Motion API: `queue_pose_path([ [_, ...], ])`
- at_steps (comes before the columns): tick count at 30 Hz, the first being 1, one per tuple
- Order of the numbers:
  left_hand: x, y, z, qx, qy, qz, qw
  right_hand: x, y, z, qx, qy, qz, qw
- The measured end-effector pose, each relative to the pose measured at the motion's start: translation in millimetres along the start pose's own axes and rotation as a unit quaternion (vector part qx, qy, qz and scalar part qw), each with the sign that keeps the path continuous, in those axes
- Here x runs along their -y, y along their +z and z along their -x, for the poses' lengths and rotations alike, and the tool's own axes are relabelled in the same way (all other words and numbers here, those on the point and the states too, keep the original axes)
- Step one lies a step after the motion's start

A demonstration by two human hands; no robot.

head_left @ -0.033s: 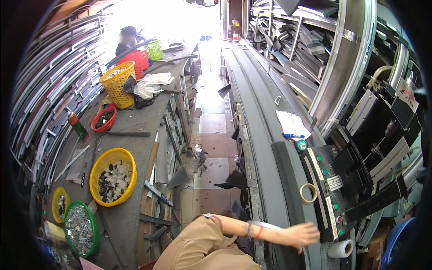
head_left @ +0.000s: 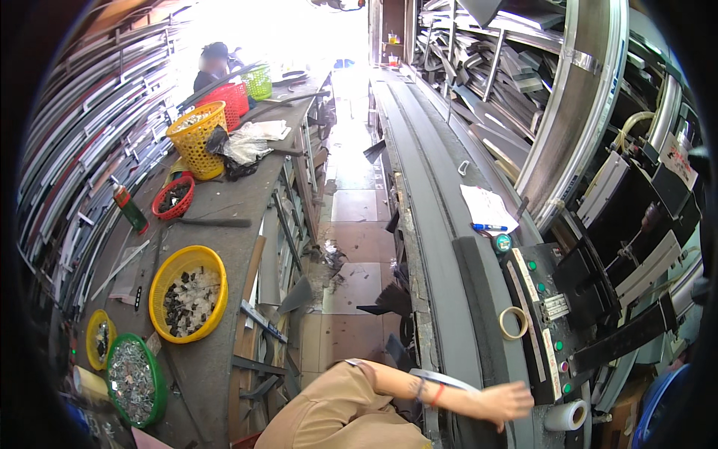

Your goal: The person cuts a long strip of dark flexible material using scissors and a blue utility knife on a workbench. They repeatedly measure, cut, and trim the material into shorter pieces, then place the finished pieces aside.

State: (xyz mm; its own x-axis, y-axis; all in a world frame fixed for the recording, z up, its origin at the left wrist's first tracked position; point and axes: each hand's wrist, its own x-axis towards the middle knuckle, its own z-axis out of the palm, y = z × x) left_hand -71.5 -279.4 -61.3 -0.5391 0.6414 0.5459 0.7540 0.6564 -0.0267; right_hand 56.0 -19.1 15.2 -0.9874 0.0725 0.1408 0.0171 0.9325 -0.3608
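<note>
We reach our right hand [head_left: 508, 400] across the grey machine bed [head_left: 479, 299], fingers spread loose and gripping nothing, beside the control panel [head_left: 542, 322]. Tape roll [head_left: 513, 322] lies untouched just above. Left hand out of sight. No workpiece loaded yet.

Matt grey metal bench [head_left: 437, 247], glossy tape roll [head_left: 513, 322], plastic yellow bowl [head_left: 161, 277].

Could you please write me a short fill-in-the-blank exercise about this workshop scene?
1. The person's right hand rests on the machine beside its row of ____ buttons.
2. A ring of tape lies on the ____ machine bed.
3. The blue pen lies on a sheet of ____.

Missing words: green; grey; paper
</note>
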Motion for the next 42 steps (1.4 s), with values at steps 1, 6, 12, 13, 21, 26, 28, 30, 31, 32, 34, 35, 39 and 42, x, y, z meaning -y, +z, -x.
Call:
queue_pose_path([
  [1, -17.8, 17.3, -11.1, -0.018, 0.049, 0.025, 0.998, -3.2, 6.5, 3.4, -0.021, 0.0, -0.015, 1.0],
  [6, -95.6, 90.0, -50.6, -0.153, 0.155, 0.055, 0.975, -35.7, 36.6, 7.1, -0.181, -0.172, 0.061, 0.966],
  [12, -127.0, 113.1, -49.7, 0.005, 0.11, 0.178, 0.978, -45.7, 55.0, 12.9, -0.201, -0.069, 0.055, 0.976],
  [13, -125.3, 112.9, -47.3, 0.025, 0.102, 0.194, 0.975, -40.8, 51.3, 14.4, -0.147, -0.008, -0.005, 0.989],
  [21, -113.6, 56.7, -31.5, 0.225, 0.017, 0.209, 0.952, -3.9, 1.1, 29.3, -0.056, 0.26, -0.325, 0.907],
  [26, -91.3, 20.3, -43.6, 0.182, 0.053, 0.25, 0.949, -62.8, -23.7, 45.5, -0.416, 0.286, -0.595, 0.625],
  [28, -87.4, 16.4, -52.0, 0.214, -0.061, 0.332, 0.917, -94.0, -44.5, 62.7, -0.256, 0.069, -0.769, 0.582],
  [30, -89.6, 13.3, -52.0, 0.196, -0.007, 0.354, 0.914, -113.6, -45.9, 86.5, -0.436, 0.201, -0.723, 0.497],
  [31, -90.8, 13.3, -50.4, 0.166, 0.022, 0.361, 0.917, -121.8, -43.5, 96.3, -0.431, 0.164, -0.758, 0.461],
  [32, -90.4, 13.5, -49.8, 0.131, 0.042, 0.364, 0.921, -126.5, -38.2, 104.0, -0.453, 0.138, -0.781, 0.408],
  [34, -91.5, 15.2, -47.0, 0.133, 0.07, 0.375, 0.915, -133.3, -20.9, 115.5, -0.486, 0.101, -0.813, 0.306],
  [35, -92.8, 16.4, -45.4, 0.16, 0.07, 0.361, 0.916, -136.5, -13.6, 121.2, -0.506, 0.098, -0.822, 0.242],
  [39, -95.5, 20.7, -43.3, 0.172, 0.06, 0.382, 0.906, -129.9, 3.6, 141.7, -0.549, 0.145, -0.81, 0.148],
  [42, -98.6, 22.3, -43.2, 0.126, 0.063, 0.398, 0.907, -113.0, 16.8, 138.6, -0.516, 0.199, -0.763, 0.334],
])
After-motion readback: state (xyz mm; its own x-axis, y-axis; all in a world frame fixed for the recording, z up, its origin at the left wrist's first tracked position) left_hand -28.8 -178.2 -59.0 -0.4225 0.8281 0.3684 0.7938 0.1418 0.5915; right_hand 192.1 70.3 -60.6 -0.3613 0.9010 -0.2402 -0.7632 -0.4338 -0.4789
